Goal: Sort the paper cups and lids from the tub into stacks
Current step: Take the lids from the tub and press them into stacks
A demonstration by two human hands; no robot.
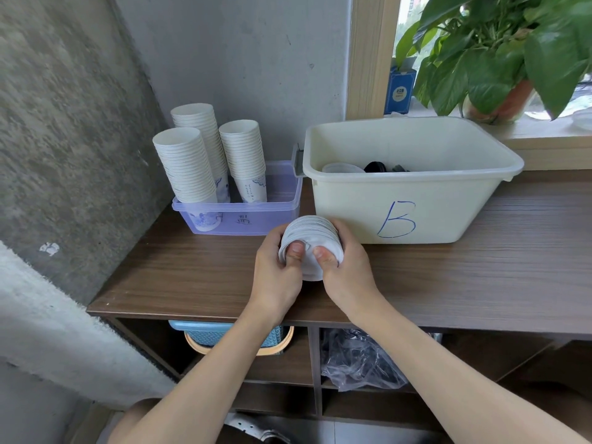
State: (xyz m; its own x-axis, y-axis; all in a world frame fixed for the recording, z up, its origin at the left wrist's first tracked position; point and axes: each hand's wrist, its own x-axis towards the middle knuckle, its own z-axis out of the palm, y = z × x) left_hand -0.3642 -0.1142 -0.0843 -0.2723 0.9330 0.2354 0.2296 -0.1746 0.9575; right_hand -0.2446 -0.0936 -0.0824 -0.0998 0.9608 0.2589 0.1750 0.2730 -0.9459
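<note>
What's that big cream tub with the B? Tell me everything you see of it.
The tub is a cream, rectangular plastic bin with a rolled rim and a blue handwritten B on its front. It stands upright on the wooden counter, right of the purple tray. Low inside, a pale lid and some black lids show.

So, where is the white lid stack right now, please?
The lid stack is central in the head view, gripped by the left hand and right hand, in front of the tub and purple tray.

We have one view only: head cam, wide-angle, facing forward and down onto the counter (480, 270), close in; tub (464, 206) mid-right, wall (256, 59) behind.
</note>
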